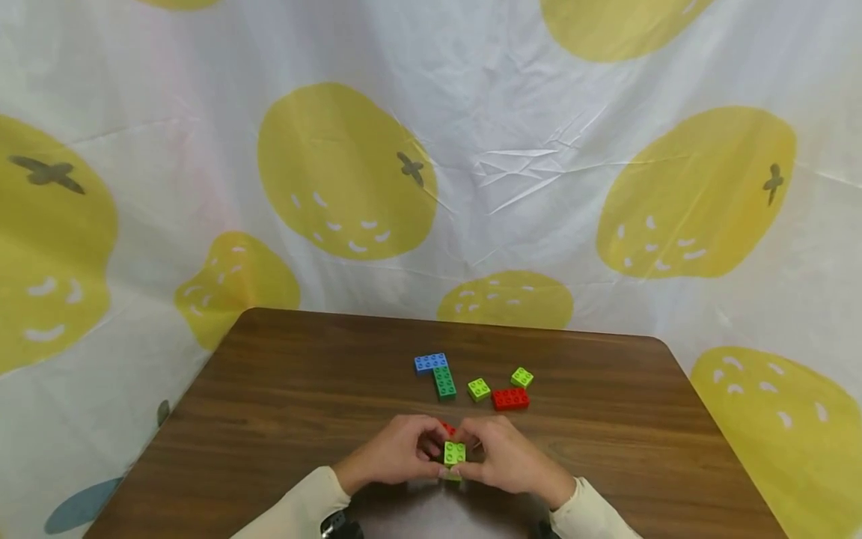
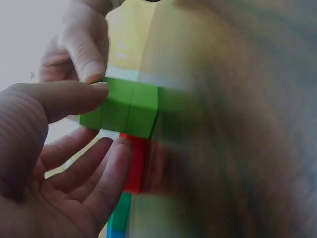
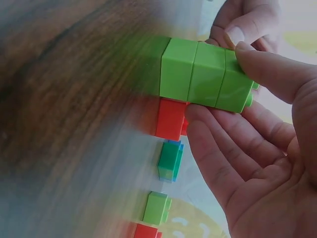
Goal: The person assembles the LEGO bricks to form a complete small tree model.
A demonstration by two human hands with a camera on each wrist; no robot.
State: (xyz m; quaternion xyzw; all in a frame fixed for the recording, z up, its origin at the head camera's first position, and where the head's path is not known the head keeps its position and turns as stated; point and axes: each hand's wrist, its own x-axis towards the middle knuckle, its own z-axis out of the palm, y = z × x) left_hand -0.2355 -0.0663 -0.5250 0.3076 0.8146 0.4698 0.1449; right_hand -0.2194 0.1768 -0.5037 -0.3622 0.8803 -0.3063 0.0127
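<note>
Pinching a small stack (image 1: 454,453) of three lime-green blocks, the person's two hands met toward 6 o'clock on the brown worktop (image 1: 303,374). The stack stood upright with its studs uppermost, its base on or just above the surface. The left hand (image 1: 397,453) came in from 8 o'clock and the right hand (image 1: 505,457) from 4 o'clock. Each grip was narrowed to the width of the stack, with the thumb on the near face and fingertips at the far side; the other fingers were loosely bent.

Just beyond the stack, at its 12 o'clock, lay a red block (image 1: 447,428), partly hidden between the hands; whether it touched the stack could not be told. Farther out at 12 o'clock was a dark green block (image 1: 444,382), with a blue block (image 1: 431,364) set crosswise at its far end. At 1 o'clock sat a square lime block (image 1: 479,389). Between 1 and 2 o'clock lay a second red block (image 1: 510,398), just beside that square, and another lime square (image 1: 521,376) stood close by at its far side.

Cream sleeves (image 1: 296,509) covered both forearms, and a dark band (image 1: 342,525) circled the left wrist. Behind the worktop, across 12 o'clock, hung a white cloth (image 1: 498,187) printed with big yellow fruit.
</note>
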